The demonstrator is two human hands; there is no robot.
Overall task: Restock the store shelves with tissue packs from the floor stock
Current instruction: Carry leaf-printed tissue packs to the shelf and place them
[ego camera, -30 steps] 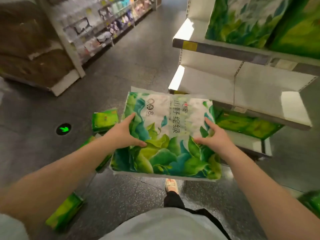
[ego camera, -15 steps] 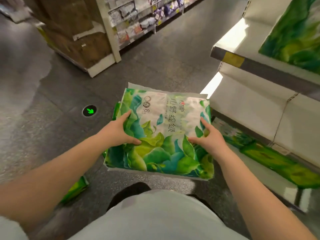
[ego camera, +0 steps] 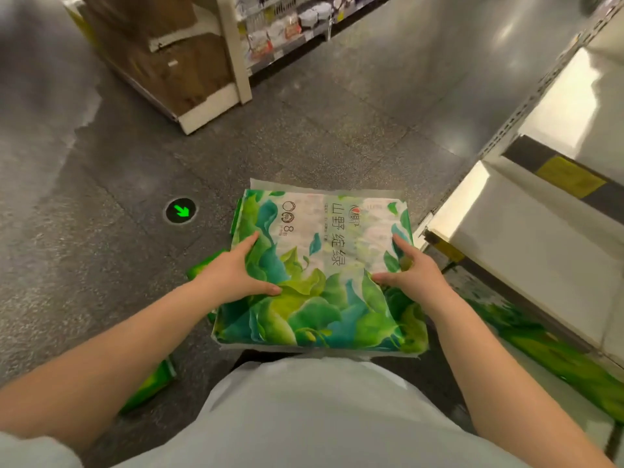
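Since the earlier frame the white shelf unit [ego camera: 526, 238] has slid further right and the green arrow floor light [ego camera: 181, 211] nearer the tissue pack [ego camera: 324, 265]. Both hands grip that pack, held flat above the floor [ego camera: 304, 136]: the left hand [ego camera: 236, 275] clamps its left edge, the right hand [ego camera: 413, 275] its right edge, thumbs on top. Loose green packs [ego camera: 148, 386] lie on the floor left of it.
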